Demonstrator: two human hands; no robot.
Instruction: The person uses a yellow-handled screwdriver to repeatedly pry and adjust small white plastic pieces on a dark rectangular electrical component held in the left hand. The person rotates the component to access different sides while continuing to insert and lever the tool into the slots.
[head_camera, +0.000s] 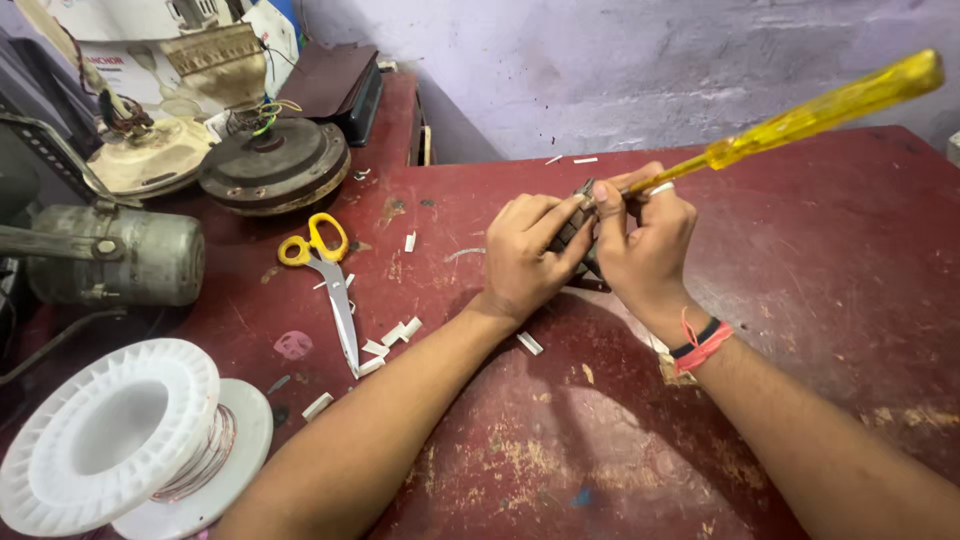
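Note:
Both my hands meet over a small dark metal part (583, 228) near the middle of the worn red table (800, 300). My left hand (527, 252) wraps the part from the left, thumb and fingers pressed on its top. My right hand (645, 245) grips it from the right and also holds a screwdriver (800, 118) with a clear yellow handle that slants up to the right. The screwdriver's tip lies hidden between my fingers at the part. Most of the part is covered by my hands.
Yellow-handled scissors (328, 275) lie left of my hands among several small white strips (392, 336). A white plastic spool of copper wire (135, 440) stands at the bottom left. A grey metal cylinder (120, 255), a dark round motor housing (275, 165) and fan parts (150, 155) crowd the left back.

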